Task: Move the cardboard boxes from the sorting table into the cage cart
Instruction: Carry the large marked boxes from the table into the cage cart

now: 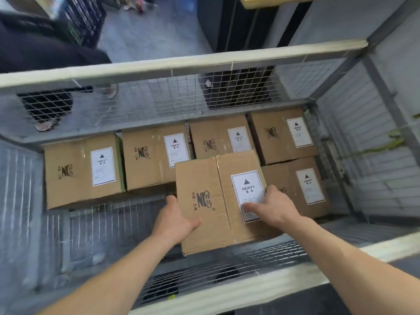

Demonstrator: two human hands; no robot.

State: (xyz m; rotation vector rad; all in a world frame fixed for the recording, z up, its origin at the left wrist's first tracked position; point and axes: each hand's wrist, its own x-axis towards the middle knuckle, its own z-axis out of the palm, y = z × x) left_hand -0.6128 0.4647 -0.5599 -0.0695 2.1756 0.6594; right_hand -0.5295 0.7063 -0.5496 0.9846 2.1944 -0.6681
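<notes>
Cardboard fills the far side of the cart (204,62): four packed boxes (156,158) stand side by side along the far mesh wall, labels up. A fifth box (304,187) sits in front of them in the right corner, starting a nearer row. That packing explains where the box (204,201) in hand is aimed: the gap just left of the fifth box, on the near side of the far row. It is inside the cart, below the rails, turned a little off square. Whether its bottom touches the mesh floor (109,221) I cannot tell.

The left hand (179,221) grips the near left edge, thumb along the left side and fingers curled onto the top face, probably to bear weight and steer. The right hand (272,208) lies flat on top, fingers stretched across the white label (246,187) marked HEAVY and thumb spread toward the right edge. It seems to press and steady rather than lift.

I judge this to be the setting-down step. The next move calls for squaring the box and sliding it right against its neighbour. With a load marked heavy, fingers caught between two boxes are the risk. No sorting table is in view.
</notes>
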